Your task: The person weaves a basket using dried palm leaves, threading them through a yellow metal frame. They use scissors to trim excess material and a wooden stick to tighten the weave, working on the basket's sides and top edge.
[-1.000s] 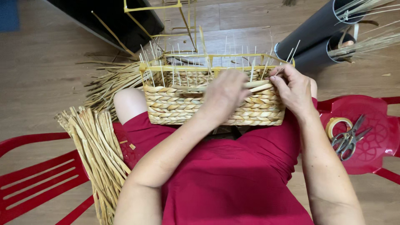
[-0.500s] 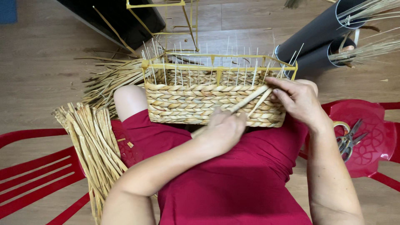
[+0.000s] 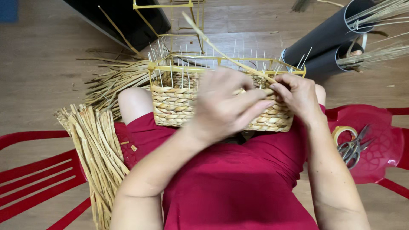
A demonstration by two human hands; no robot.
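A half-woven straw basket (image 3: 174, 104) on a yellow wire frame (image 3: 158, 67) rests on my lap, over a red garment. My left hand (image 3: 226, 104) lies across the basket's front wall, fingers pinched on a long pale straw strand (image 3: 213, 42) that rises up and to the left. My right hand (image 3: 298, 96) grips the same strand at the basket's right end, by the rim. Thin white upright stakes stick up along the frame.
A bundle of dried straw (image 3: 96, 149) lies on a red chair (image 3: 34, 170) at my left. More loose straw (image 3: 115, 81) sits behind it. Scissors (image 3: 353, 147) and a tape roll (image 3: 343, 132) rest on a red stool (image 3: 383, 140) at right. Dark tubes (image 3: 324, 38) hold reeds.
My left hand rose from my lap back to the basket's front wall and took the strand. The strand now points up and left over the frame.
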